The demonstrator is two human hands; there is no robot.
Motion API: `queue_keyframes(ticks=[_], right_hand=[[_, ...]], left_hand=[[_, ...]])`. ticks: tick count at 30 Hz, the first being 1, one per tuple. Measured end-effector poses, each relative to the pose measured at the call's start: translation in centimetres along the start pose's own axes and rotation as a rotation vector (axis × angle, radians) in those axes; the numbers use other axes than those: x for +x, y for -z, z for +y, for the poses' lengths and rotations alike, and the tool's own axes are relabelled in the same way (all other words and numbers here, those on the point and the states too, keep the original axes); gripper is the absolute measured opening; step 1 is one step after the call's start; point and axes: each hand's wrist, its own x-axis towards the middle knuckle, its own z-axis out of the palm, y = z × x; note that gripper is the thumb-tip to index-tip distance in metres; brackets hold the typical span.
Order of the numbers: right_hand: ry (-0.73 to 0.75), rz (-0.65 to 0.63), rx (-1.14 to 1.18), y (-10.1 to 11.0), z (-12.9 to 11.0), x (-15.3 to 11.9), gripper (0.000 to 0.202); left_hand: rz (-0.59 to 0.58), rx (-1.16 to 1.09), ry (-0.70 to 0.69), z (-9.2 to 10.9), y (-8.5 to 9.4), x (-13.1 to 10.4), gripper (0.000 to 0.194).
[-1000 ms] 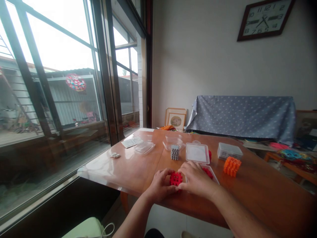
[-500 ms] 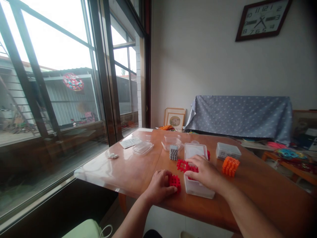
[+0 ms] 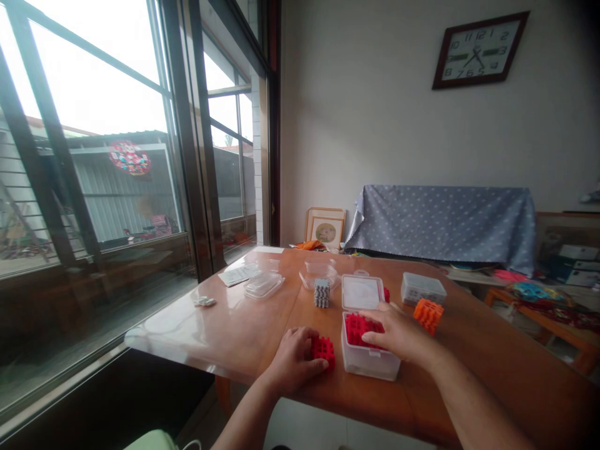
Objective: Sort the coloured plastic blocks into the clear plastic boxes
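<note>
Near the front edge of the wooden table, my left hand (image 3: 300,355) is wrapped round a red stack of lattice-shaped plastic pieces (image 3: 323,352), thumb in front. To its right stands a clear plastic box (image 3: 372,367) with its lid (image 3: 362,292) folded open at the back. Red lattice pieces (image 3: 355,328) sit in the mouth of the box. My right hand (image 3: 394,334) reaches over the box from the right, thumb and fingers on these pieces. Another bit of red shows behind the lid, mostly hidden.
A grey block stack (image 3: 322,294) stands behind the box, and an orange stack (image 3: 428,316) to the right beside a closed clear box (image 3: 424,288). Clear trays (image 3: 319,275), a lid (image 3: 264,284), a paper (image 3: 239,275) and small white pieces (image 3: 205,301) lie on the table (image 3: 262,319).
My right hand has moved down with the red pieces, from over the box's left rim into its mouth. My left hand keeps its hold. The view has shifted slightly.
</note>
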Motion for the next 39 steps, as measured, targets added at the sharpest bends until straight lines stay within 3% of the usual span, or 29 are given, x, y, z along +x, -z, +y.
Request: queue_keyframes(ticks=[3, 12, 24, 32, 39], right_hand=[[0.013, 0.029, -0.027, -0.3, -0.3, 0.0, 0.056], [0.028, 0.018, -0.037, -0.4, -0.2, -0.2, 0.038], [0.055, 0.050, 0.025, -1.3, 0.7, 0.0, 0.039], [-0.026, 0.228, 0.140, -1.7, 2.2, -0.3, 0.034], [0.094, 0.199, 0.033, -2.0, 1.1, -0.7, 0.029]], left_hand=[[-0.007, -0.006, 0.003, 0.2, 0.1, 0.0, 0.054], [-0.007, -0.009, -0.004, 0.1, 0.1, 0.1, 0.054], [-0.021, -0.014, -0.005, 0.1, 0.1, 0.0, 0.056], [-0.006, -0.019, -0.012, 0.2, 0.1, -0.2, 0.056], [0.011, -0.020, -0.033, 0.3, 0.0, -0.1, 0.055]])
